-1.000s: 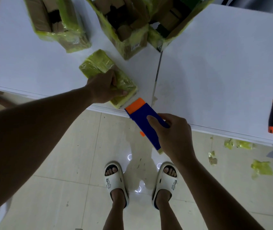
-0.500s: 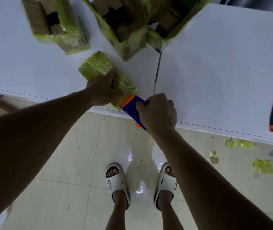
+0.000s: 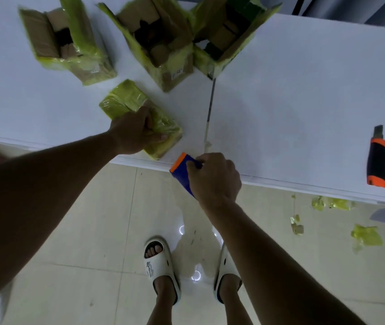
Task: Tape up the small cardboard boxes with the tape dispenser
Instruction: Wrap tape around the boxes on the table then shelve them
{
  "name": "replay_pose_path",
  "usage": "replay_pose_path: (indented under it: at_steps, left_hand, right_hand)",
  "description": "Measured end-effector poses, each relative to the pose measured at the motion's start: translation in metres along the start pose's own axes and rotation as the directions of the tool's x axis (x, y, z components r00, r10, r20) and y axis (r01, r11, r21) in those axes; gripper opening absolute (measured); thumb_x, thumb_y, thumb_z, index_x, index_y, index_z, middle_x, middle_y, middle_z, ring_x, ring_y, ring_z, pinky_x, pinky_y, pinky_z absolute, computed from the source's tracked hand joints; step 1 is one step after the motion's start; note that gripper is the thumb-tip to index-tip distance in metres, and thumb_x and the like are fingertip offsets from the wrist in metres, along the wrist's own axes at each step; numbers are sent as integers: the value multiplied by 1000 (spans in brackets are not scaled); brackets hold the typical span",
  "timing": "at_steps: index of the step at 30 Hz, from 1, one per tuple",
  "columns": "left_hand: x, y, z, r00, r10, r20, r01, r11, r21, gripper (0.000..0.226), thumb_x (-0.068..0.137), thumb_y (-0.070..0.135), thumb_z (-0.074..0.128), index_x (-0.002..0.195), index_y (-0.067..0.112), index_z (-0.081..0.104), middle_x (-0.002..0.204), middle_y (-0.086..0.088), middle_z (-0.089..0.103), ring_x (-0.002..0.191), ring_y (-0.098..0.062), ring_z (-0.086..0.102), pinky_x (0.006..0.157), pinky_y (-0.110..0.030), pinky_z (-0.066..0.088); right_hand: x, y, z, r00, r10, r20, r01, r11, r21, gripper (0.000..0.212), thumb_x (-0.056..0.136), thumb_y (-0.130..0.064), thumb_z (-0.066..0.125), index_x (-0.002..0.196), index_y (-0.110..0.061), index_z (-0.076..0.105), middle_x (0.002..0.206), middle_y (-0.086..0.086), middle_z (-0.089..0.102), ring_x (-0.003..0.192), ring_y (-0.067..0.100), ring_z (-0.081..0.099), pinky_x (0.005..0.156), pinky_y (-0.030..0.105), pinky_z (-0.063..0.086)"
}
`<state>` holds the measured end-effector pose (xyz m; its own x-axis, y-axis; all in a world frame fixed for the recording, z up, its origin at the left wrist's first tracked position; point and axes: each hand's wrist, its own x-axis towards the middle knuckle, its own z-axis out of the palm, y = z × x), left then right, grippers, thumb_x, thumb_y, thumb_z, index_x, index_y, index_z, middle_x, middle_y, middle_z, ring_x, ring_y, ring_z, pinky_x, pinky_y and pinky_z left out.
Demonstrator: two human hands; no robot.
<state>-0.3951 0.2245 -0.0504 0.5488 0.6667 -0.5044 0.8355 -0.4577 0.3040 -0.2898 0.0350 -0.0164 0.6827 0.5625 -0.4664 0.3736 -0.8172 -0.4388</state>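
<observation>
White table point(image 3: 292, 90): left hand point(image 3: 133, 132) grips wrapped box point(image 3: 137, 113); right hand point(image 3: 212, 177) clasps, half-hides tape dispenser point(image 3: 182, 171).

Looking down at a white bench point(image 3: 292, 102). The left hand point(image 3: 133, 132) grips a small box wrapped in yellow tape point(image 3: 137, 113) lying flat near the bench's front edge. Just right of that box, the right hand point(image 3: 212, 177) holds a blue tape dispenser with an orange end point(image 3: 181, 171), right at the bench edge and apart from the box. Behind the box sit three open cardboard boxes point(image 3: 163, 43) with yellow tape on them. Far right of the box lies a black-and-orange utility knife point(image 3: 377, 158). Yellow tape scraps point(image 3: 366, 236) litter the floor under the bench.
</observation>
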Motion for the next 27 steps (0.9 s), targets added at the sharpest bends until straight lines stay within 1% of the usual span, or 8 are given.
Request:
replay_pose_path:
  at_steps: [3,7,10,13,17,19,21,27]
  left_hand:
    - [-3,2,0,1000,-13,0,13,1000,13,57,79,62,71,103,19,43,97,-4,59,95,-28,56,80,-39,46]
    - [-8,8,2,998,-26,-50,29,998,59,93,63,75,74,125,13,43,104,-6,60,100,-31,57,83,-37,44]
    - [-8,10,14,994,-12,-108,27,990,141,122,59,76,75,150,12,23,129,-15,58,121,-38,53,102,-46,42]
    - [-8,14,21,990,-37,-133,63,978,198,133,59,76,75,155,15,7,140,-19,51,128,-41,46,107,-50,33]
    - [-11,19,21,991,-40,-124,65,976,207,127,67,60,81,156,12,4,141,-19,48,131,-41,41,109,-51,32]
    - [-14,18,19,993,-4,-121,32,972,232,119,66,57,82,152,12,13,138,-18,51,129,-40,42,107,-51,34]
    - [-19,15,17,991,70,-111,-38,963,268,108,65,55,83,146,13,25,135,-17,53,126,-39,43,106,-50,35]
    - [-45,2,13,972,205,-118,-160,936,313,88,64,56,85,130,14,44,132,-10,50,127,-34,39,102,-48,35]
  right_hand:
    - [-9,0,7,1000,-2,28,1,999,53,29,91,-46,58,101,-23,71,92,-3,71,81,17,64,70,32,52]
    - [-16,-5,1,998,-55,-6,55,993,103,27,92,-43,58,103,-24,73,91,-5,72,71,11,55,66,27,49]
    - [-15,-4,-9,997,-68,-35,72,989,127,30,91,-45,59,107,-24,72,96,-5,73,76,11,58,72,32,56]
    - [-11,6,-18,995,-73,-67,83,984,161,36,91,-49,60,114,-24,70,103,-6,74,85,13,67,72,32,59]
    - [-15,20,-22,988,-140,-60,149,971,184,45,91,-54,57,121,-22,66,108,-4,73,88,14,70,72,33,60]
    - [-19,24,-24,984,-174,-36,177,970,169,52,91,-57,57,122,-17,64,106,-1,73,86,15,69,71,32,60]
    - [-23,28,-26,976,-217,-9,216,966,142,49,90,-57,58,112,-14,67,97,-1,73,76,12,66,67,26,57]
    - [-28,31,-31,950,-313,4,311,947,78,43,88,-58,61,101,-18,68,87,-9,70,72,6,61,59,7,33]
